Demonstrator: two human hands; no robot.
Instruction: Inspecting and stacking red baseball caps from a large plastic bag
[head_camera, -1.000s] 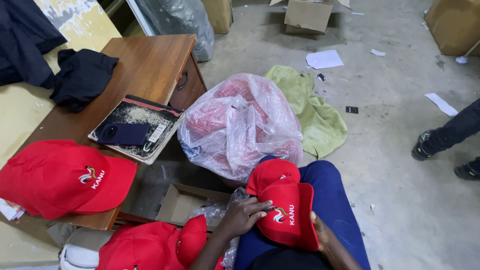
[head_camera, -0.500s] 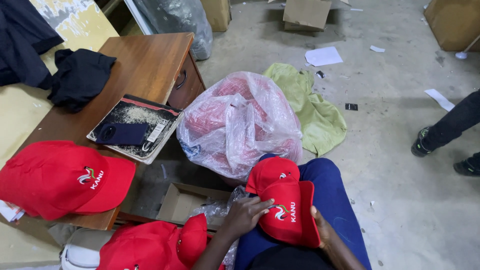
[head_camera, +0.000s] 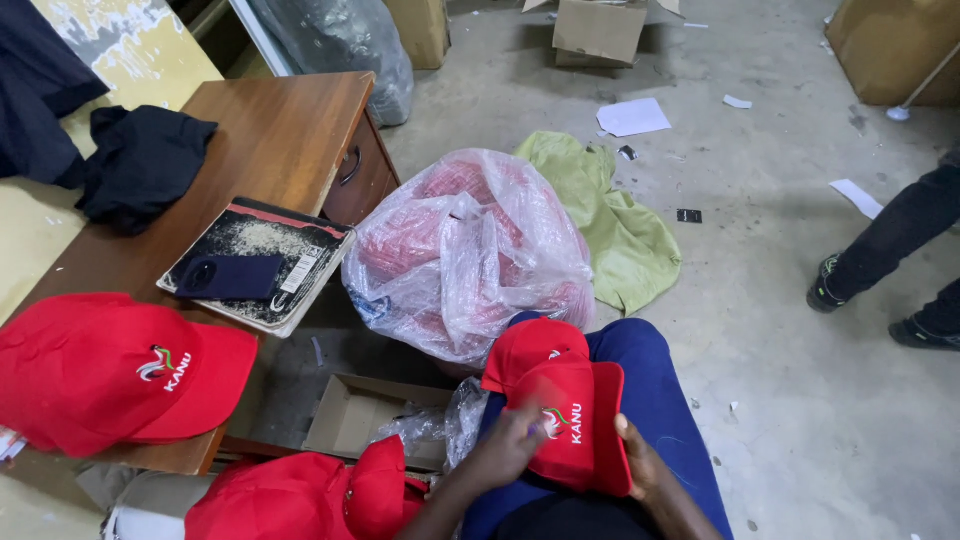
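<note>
Left hand (head_camera: 508, 447) low in view, forearm angled up from bottom edge, fingers spread and curled down, pressing flat. Right hand (head_camera: 637, 462) beside it, thumb raised, palm turned inward, fingers hidden, wrist bent over blue-trousered thigh (head_camera: 668, 390).
</note>
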